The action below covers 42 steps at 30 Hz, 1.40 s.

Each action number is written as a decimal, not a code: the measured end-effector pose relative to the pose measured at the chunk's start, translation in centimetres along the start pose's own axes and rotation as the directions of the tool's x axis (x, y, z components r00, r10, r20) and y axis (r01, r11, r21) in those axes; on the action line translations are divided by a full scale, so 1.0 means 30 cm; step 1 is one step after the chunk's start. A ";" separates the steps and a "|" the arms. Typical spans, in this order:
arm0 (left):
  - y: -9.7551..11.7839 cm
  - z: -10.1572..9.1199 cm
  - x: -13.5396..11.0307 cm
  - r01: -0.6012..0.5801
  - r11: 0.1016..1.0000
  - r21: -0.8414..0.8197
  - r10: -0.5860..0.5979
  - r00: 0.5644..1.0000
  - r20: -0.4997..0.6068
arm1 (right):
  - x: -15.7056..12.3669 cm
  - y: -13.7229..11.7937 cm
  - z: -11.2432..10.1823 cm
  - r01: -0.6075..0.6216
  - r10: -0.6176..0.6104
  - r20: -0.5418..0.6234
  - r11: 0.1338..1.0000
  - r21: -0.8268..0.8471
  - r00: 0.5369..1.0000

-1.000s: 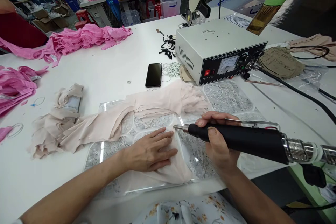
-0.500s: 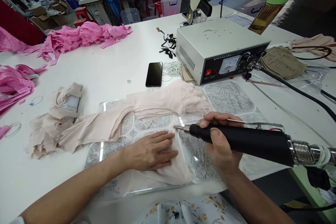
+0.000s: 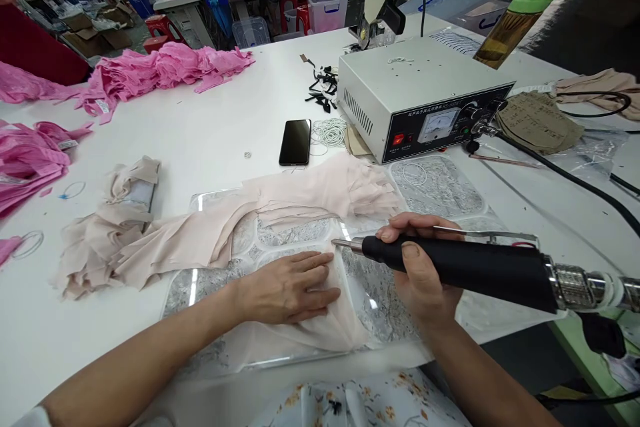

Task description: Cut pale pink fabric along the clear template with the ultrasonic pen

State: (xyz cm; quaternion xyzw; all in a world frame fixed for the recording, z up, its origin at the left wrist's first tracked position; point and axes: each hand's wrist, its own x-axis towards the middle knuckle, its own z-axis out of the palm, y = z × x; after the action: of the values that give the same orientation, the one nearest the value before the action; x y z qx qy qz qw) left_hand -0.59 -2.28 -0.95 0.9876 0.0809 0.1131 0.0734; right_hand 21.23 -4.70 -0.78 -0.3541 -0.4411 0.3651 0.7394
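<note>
My left hand (image 3: 295,287) lies flat, fingers outstretched, on a pale pink fabric piece (image 3: 300,340). Under the fabric is a clear-coated mat (image 3: 380,307) with a grey marbled pattern. In my right hand (image 3: 425,273) is a black ultrasonic handpiece (image 3: 465,270), my fingers wrapped round its body. Its metal tip points left and meets the fabric's edge just beyond my left fingertips. A stack of similar pale pink pieces (image 3: 320,190) lies behind my hands, trailing left to a crumpled bundle (image 3: 100,247).
A grey control box (image 3: 425,90) stands at the back right, its black cable (image 3: 575,173) running along the right side. A phone (image 3: 295,143) and coiled cord (image 3: 330,132) lie beside it. Bright pink garments (image 3: 160,73) fill the left. A green-lidded bottle (image 3: 520,23) stands far right.
The whole view has shifted very slightly. Both hands, the handpiece and the fabric keep practically the same places.
</note>
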 end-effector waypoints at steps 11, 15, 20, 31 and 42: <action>-0.001 0.011 -0.004 -0.010 1.000 0.012 0.010 1.000 -0.016 | -0.012 -0.063 -0.045 0.006 -0.006 0.002 0.995 0.099 1.000; 0.001 0.007 0.002 -0.012 1.000 0.028 0.013 1.000 -0.023 | -0.034 -0.108 -0.079 -0.073 0.064 0.121 0.995 0.069 0.991; 0.005 0.003 0.006 -0.018 0.999 0.029 0.019 0.999 -0.031 | -0.042 -0.106 -0.077 -0.080 0.064 0.174 0.993 0.087 0.983; 0.002 0.017 -0.003 0.010 1.000 -0.001 -0.010 1.000 -0.005 | -0.043 -0.112 -0.080 -0.117 0.089 0.205 0.985 0.130 0.975; 0.004 0.006 0.003 0.009 1.000 0.003 -0.009 1.000 -0.010 | -0.035 -0.106 -0.061 -0.131 0.097 0.218 0.980 0.147 0.971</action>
State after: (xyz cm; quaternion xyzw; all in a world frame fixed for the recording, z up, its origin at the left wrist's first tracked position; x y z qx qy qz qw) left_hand -0.43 -2.41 -1.08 0.9867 0.0860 0.1175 0.0721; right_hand 23.26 -7.50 0.83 -0.2779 -0.4648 0.4767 0.6924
